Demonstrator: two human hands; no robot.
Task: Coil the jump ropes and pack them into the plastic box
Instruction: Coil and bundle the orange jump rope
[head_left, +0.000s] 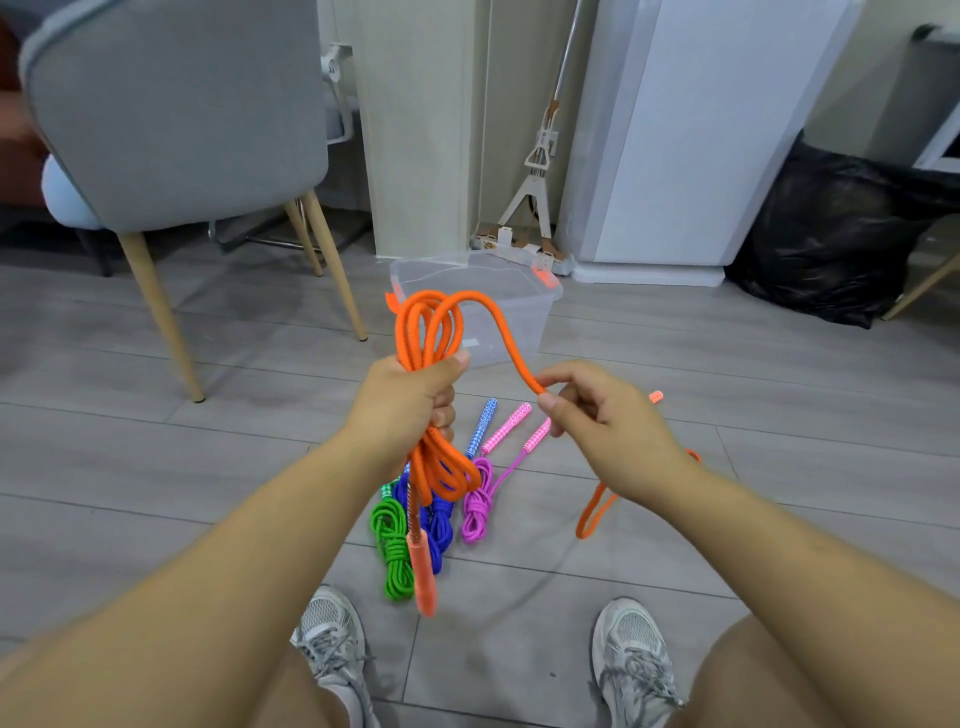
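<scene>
One orange rope, left hand clenched round coils (right hand pinching a strand), plastic box beyond.

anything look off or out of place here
Nothing damaged or spilled. Only the orange rope is unfinished: left hand grips its coil, right hand pinches a strand, and its tail lies loose on the floor.

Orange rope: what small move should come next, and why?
Probably the right hand brings its pinched strand to the left hand, adding another loop: the orange rope is only partly coiled, and slack trails on the floor.
</scene>
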